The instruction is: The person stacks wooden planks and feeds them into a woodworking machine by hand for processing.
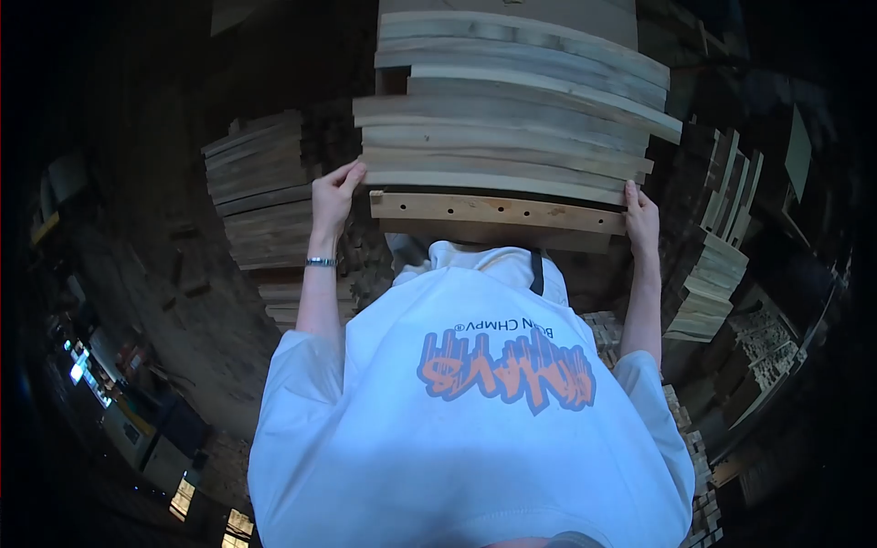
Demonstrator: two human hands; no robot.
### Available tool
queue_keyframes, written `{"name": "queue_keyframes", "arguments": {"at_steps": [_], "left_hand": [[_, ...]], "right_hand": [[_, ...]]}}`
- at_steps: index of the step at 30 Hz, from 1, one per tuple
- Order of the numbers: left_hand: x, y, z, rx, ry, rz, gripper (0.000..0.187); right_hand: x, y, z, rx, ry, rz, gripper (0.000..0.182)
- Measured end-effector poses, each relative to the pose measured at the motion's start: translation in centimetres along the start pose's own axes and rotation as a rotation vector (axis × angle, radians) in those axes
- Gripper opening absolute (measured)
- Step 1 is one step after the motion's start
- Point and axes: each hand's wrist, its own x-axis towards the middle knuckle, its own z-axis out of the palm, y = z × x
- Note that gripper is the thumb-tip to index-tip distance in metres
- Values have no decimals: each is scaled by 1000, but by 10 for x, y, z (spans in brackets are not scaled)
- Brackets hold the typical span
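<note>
Several long pale boards (pixel 502 142) lie side by side across the top middle. My left hand (pixel 340 192) is closed at the left end of the nearest board (pixel 493 183), with thumb and fingers pinching its corner. At the right end of that same board, my right hand (pixel 641 215) is closed on its edge. Just below the board, nearer my body, runs a wooden rail (pixel 498 210) with several dark holes; a dark gap separates the two. The undersides of my fingers are hidden.
On the left stands a stack of boards (pixel 260 192). More stacked boards (pixel 713 283) and upright slats (pixel 731 187) are at the right. Small wood pieces (pixel 763 338) lie farther right. The surroundings are dark.
</note>
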Motion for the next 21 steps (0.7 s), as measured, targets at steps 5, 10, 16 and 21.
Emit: {"name": "queue_keyframes", "arguments": {"at_steps": [5,10,16,21], "left_hand": [[11,9,13,-59,-11,25,37],[-1,-18,2,-209,-84,-46,38],[5,-17,-5,-437,-238,-145,47],[14,-7,-10,-425,-413,-164,50]], "right_hand": [[7,10,-10,534,-126,12,42],[3,52,-12,757,-317,-35,35],[-1,75,-9,964,-403,-49,36],[-4,88,-5,1051,-343,8,38]]}}
